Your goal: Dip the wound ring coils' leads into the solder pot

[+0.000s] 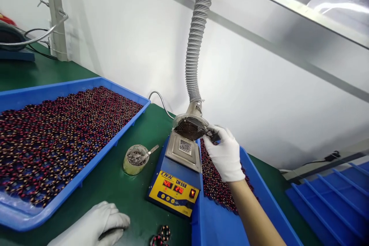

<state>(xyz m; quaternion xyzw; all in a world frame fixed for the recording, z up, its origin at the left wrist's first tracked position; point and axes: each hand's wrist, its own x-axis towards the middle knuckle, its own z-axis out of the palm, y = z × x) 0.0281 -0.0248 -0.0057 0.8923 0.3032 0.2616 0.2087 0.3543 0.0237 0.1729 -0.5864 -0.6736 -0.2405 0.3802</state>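
Head view: small dark coil [215, 137] is gripped in fingertips of gloved R hand [223, 155], held just beside fume-extractor fan [190, 128] above CM 558 solder pot [174, 194], w/ blue tray of coils [253, 184] below. Gloved L hand [92, 226] is rested on green bench [138, 203], fingers loosely closed, near two loose coils [164, 233]; dross cup w/ spoon [135, 159] and second full tray [123, 121] are seen beside pot.

Bright, even light washes the white wall [268, 84] (glare streaks the sheet [340, 5] at top right), the shadow under the right hand [223, 153] stays soft, and the wide lens bends the frame's edges.
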